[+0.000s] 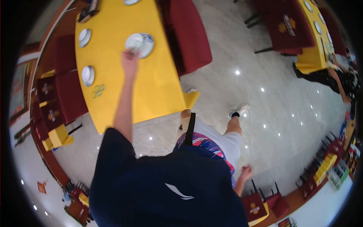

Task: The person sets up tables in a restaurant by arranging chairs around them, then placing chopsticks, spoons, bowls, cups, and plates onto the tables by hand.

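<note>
My left hand (130, 58) reaches over the yellow-covered table (147, 90), its fingers closed on what looks like a small clear glass (135, 45). Motion smears both. The glass is at a white bowl (132, 38) set on a blue-patterned plate (149, 45); whether it touches the bowl I cannot tell. Low on the other side, my right hand (245, 172) hangs beside my body above the floor with its fingers curled. Anything inside those fingers is hidden.
Clear glasses (98, 90) stand near stacked dishes (88, 75) and more dishes (84, 37) along the table's left side. Dark red chairs (189, 38) line both long sides. Another person's arm (338, 81) is at a second yellow table (308, 62) on the right.
</note>
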A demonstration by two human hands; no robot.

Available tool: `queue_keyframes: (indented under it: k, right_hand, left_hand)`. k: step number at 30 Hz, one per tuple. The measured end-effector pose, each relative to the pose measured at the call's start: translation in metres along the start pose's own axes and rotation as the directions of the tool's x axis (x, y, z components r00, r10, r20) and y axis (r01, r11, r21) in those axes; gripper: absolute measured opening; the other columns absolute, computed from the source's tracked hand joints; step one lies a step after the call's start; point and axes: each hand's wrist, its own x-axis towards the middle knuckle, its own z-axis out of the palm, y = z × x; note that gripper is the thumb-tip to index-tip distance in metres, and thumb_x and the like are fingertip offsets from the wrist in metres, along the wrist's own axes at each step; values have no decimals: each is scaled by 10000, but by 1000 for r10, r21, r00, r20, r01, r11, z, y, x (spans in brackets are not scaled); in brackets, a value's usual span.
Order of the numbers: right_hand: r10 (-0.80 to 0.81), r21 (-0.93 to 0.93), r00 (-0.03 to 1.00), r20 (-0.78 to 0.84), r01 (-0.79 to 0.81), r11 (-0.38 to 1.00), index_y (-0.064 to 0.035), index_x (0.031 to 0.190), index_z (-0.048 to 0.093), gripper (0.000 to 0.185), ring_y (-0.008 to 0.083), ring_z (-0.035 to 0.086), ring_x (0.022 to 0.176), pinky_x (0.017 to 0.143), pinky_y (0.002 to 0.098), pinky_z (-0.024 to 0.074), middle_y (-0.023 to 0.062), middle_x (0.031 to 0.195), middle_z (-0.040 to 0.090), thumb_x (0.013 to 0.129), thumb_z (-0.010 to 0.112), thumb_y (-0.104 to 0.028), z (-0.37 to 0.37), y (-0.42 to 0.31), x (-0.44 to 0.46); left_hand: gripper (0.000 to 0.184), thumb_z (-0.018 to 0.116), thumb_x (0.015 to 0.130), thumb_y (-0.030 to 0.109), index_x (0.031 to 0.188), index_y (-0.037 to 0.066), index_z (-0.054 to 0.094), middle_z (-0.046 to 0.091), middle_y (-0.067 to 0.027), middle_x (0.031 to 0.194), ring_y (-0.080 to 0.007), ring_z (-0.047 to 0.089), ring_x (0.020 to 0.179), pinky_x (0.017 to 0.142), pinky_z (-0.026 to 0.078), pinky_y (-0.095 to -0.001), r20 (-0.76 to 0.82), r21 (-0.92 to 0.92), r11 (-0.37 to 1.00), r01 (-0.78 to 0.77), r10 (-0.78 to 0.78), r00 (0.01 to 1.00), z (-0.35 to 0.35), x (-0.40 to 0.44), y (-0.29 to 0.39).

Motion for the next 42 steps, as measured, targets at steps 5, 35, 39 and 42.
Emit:
queue_keyframes:
  k: [5, 35, 39, 42]
  right_hand:
    - [-482, 305, 656, 581, 373, 876, -18, 1051, 616, 210, 90, 537, 730, 663, 232, 441, 24, 789, 586, 948, 549, -189, 139, -286, 39]
    - [184, 130, 739, 648, -345, 929, -160, 1161, 583, 262, 138, 585, 727, 597, 293, 492, 11, 917, 614, 912, 597, -241, 162, -474, 167]
    - [-96, 231, 735, 671, -85, 969, -154, 1191, 575, 309, 127, 604, 770, 653, 276, 477, 2, 920, 645, 917, 602, -295, 162, -549, 131]
    - [-254, 243, 701, 666, 118, 963, -138, 1171, 575, 283, 118, 603, 778, 679, 267, 462, 4, 915, 642, 917, 594, -261, 192, -624, 54]
  left_hand:
    - [305, 606, 891, 37, 1158, 51, 458, 593, -147, 1111, -296, 586, 1109, 923, 500, -420, 337, -647, 505, 571, -482, 808, 121, -259, 79]
    - [545, 877, 659, 230, 1038, -36, 590, 615, -56, 855, -148, 597, 773, 719, 506, -270, -966, 121, 823, 555, -32, 258, -282, -99, -117]
    - [555, 872, 647, 268, 1027, -18, 584, 619, -102, 916, -236, 597, 800, 770, 511, -343, -989, 106, 662, 742, -10, 151, -307, -92, -177]
    - [564, 862, 662, 290, 1058, -1, 585, 623, -116, 966, -255, 599, 887, 818, 497, -347, -988, 99, 709, 698, -12, 152, -310, -91, -192]
